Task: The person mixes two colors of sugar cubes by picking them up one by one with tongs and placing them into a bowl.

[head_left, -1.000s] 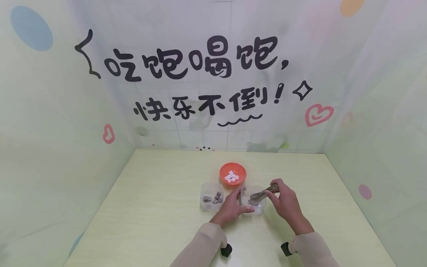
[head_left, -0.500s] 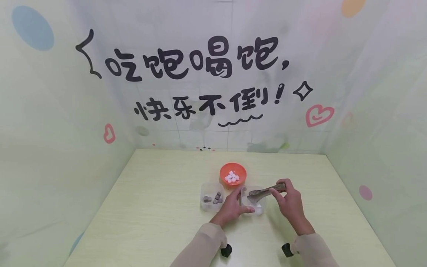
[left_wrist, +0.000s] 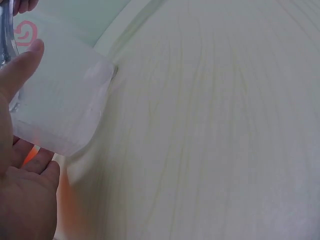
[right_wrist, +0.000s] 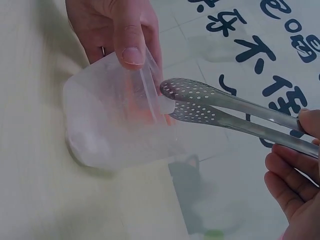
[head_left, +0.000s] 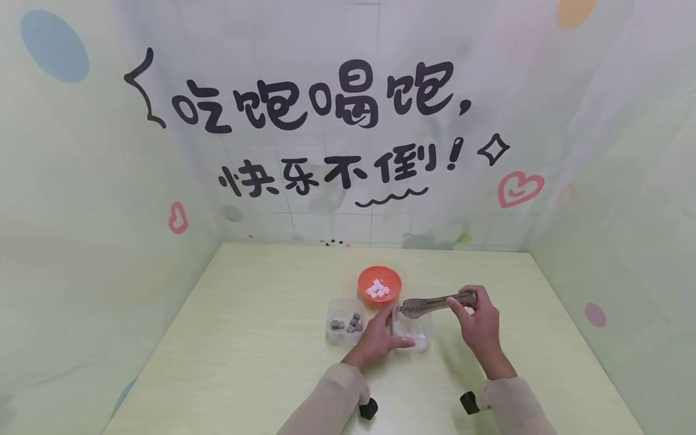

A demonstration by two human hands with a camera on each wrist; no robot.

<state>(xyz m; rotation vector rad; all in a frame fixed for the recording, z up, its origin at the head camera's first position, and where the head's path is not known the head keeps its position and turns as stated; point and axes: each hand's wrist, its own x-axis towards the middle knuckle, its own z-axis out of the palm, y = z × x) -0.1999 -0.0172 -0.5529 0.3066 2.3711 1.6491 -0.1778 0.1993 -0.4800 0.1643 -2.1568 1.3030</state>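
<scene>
My left hand (head_left: 374,339) grips the side of a clear plastic container (head_left: 423,343), thumb on the near wall and fingers at the far side. In my right hand (head_left: 481,323) are metal tongs (head_left: 439,302) with perforated tips, raised over that container's rim and pointing left. The right wrist view has a small white cube (right_wrist: 167,105) pinched between the tong tips. Just behind, an orange bowl (head_left: 375,274) holds several white cubes (head_left: 377,290). Through the cloudy container walls, the contents are hard to make out.
Left of my left hand stands a second clear container (head_left: 334,307) with several grey-brown cubes (head_left: 354,323). All of it stands on a pale wooden table (head_left: 261,302), enclosed by printed curtains (head_left: 375,36) at the back and both sides.
The tongs have risen out of the container, levelled out and now bear a white cube at their tips. My right hand moved slightly up and right; the left hand stayed put.
</scene>
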